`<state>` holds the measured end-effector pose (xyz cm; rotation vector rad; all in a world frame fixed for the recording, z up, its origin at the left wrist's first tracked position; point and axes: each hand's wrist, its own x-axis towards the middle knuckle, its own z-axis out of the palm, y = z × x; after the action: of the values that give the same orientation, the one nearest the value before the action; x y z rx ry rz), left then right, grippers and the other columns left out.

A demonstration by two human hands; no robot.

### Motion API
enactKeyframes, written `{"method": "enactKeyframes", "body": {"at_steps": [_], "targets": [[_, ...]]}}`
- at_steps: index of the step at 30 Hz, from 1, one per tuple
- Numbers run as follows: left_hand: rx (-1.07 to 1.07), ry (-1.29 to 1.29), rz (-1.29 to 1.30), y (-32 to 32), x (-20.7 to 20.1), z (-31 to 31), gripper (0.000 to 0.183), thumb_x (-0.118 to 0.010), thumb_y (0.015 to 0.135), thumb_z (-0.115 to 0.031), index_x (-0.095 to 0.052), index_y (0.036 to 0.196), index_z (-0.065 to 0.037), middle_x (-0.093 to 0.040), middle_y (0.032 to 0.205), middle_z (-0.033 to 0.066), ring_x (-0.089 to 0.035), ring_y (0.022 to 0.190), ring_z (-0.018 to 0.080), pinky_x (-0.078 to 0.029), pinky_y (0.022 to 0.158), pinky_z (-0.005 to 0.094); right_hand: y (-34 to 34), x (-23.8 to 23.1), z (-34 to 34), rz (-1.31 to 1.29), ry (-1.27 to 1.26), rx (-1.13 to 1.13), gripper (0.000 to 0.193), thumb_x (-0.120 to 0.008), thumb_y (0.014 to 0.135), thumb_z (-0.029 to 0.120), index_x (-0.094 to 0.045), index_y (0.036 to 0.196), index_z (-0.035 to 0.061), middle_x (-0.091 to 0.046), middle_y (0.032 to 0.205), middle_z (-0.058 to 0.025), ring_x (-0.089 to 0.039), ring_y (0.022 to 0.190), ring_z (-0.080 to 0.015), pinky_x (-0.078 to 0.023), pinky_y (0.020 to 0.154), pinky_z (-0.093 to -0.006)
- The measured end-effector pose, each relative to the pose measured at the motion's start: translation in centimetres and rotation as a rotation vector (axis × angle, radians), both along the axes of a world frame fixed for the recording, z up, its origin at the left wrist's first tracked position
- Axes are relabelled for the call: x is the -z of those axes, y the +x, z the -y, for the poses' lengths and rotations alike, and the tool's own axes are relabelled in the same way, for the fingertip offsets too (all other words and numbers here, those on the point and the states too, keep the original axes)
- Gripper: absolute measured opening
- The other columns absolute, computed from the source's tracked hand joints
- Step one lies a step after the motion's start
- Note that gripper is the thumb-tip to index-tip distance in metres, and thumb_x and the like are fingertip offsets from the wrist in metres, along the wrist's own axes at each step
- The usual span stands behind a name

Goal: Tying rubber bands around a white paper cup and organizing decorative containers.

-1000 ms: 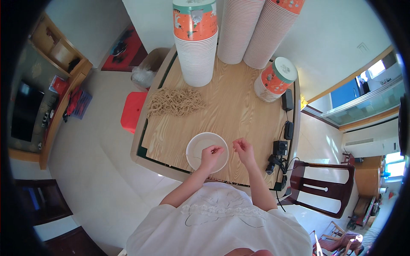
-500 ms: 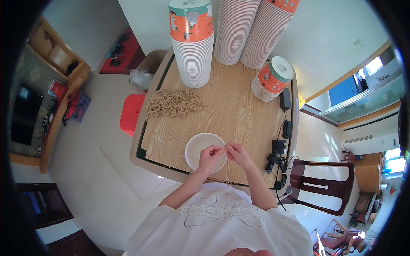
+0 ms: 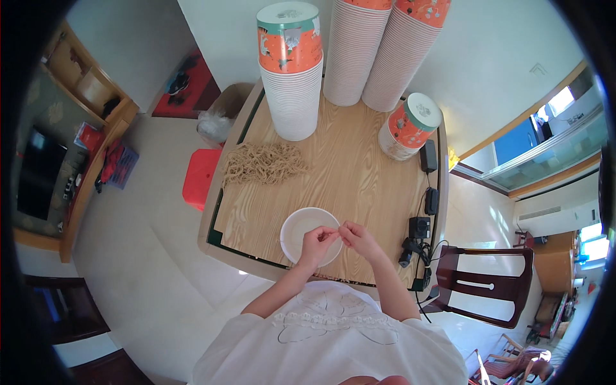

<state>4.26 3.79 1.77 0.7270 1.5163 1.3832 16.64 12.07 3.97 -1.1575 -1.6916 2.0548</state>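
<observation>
- Head view, only one there is: both hands sit together over a white paper bowl (image 3: 310,236) at the near edge of the wooden table (image 3: 359,173).
- Left hand (image 3: 317,242) is curled over the bowl's inside, fingertips pinched shut. On what, I can't tell, too small.
- Right hand (image 3: 360,239) is just beside it at the bowl's right rim, fingers pinched toward the left ones, tips about touching.
- Looks to me like a fiddly fingertip step at the bowl, maybe working something thin between both pinches. Next move probably needs a steady grip and small motions.
- Both forearms come up from the lower edge, elbows out, wrists angled inward.
- Further back: a heap of tan string-like loops (image 3: 264,163), tall stacks of orange-printed paper bowls (image 3: 292,70), chargers and cables (image 3: 420,224) on the right.
</observation>
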Motion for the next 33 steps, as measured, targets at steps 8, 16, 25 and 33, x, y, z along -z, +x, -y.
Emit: {"method": "enactKeyframes", "body": {"at_steps": [8,16,25,33], "targets": [[0.025,-0.044,-0.04,-0.1,0.7,-0.3,0.008,-0.065,0.073,-0.008,-0.064,0.079,-0.002,-0.046,0.055,-0.0077,-0.036,0.051,0.0005,-0.029,0.045,0.0164,0.6,1.8,0.1,-0.104,0.052,0.033,0.019,-0.049,0.087,0.018,-0.048,0.073,0.0051,-0.043,0.06,0.0033,-0.039,0.055,-0.0052,-0.033,0.048,-0.0204],[0.076,-0.1,0.073,-0.8,0.5,-0.2,0.013,-0.063,0.075,-0.009,-0.064,0.084,0.0,-0.062,0.073,0.0018,-0.052,0.064,0.0055,-0.042,0.058,0.019,0.9,1.4,0.0,-0.113,0.075,0.015,0.011,-0.051,0.085,0.013,-0.049,0.079,0.0039,-0.048,0.065,0.0009,-0.045,0.059,-0.0062,-0.038,0.053,-0.0204],[0.062,-0.142,0.147,-0.8,0.1,0.0,0.012,-0.062,0.077,-0.014,-0.064,0.083,-0.004,-0.053,0.061,-0.0044,-0.036,0.045,0.0012,-0.024,0.038,0.0175,0.8,1.9,0.0,-0.068,0.106,-0.011,0.005,-0.052,0.083,0.005,-0.049,0.086,0.0023,-0.052,0.071,-0.0005,-0.051,0.067,-0.0076,-0.044,0.06,-0.0212],[0.069,-0.131,0.136,-0.9,0.6,0.4,0.012,-0.063,0.077,-0.015,-0.064,0.083,-0.004,-0.052,0.06,-0.0047,-0.035,0.043,0.0012,-0.023,0.037,0.0174,0.9,2.0,0.4,-0.102,0.101,-0.006,0.005,-0.053,0.083,0.005,-0.05,0.084,0.0022,-0.053,0.071,-0.001,-0.051,0.065,-0.0074,-0.043,0.059,-0.0204]]}}
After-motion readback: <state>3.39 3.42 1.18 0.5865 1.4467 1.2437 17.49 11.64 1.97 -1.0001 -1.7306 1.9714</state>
